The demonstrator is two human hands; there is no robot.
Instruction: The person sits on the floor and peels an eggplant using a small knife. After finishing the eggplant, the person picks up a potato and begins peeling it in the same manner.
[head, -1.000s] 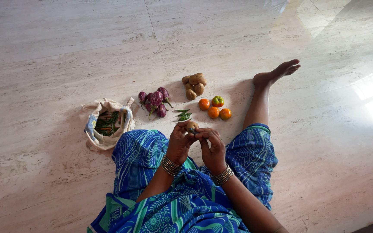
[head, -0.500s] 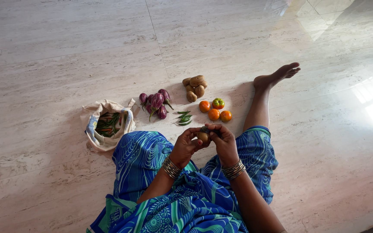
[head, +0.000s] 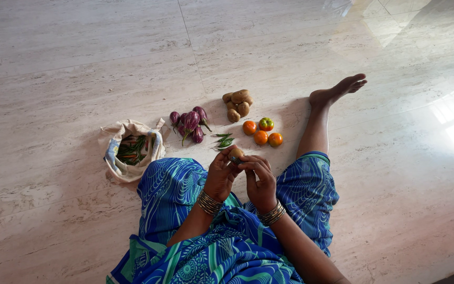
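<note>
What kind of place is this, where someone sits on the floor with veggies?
Probably a room in a home. The polished stone tile floor is bare, a cloth bag of vegetables lies open, and potatoes, tomatoes and small eggplants sit in piles on it.

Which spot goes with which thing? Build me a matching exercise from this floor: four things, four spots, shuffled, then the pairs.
Things:
1. potato pile
2. tomatoes
3. cloth bag
4. single potato

Spots:
A. held between the left hand and right hand
B. on the floor at the far left of the produce, open, with green vegetables inside
C. nearest the outstretched leg
D. farthest from the person, just right of the purple eggplants

Pairs: 1-D, 2-C, 3-B, 4-A
</note>
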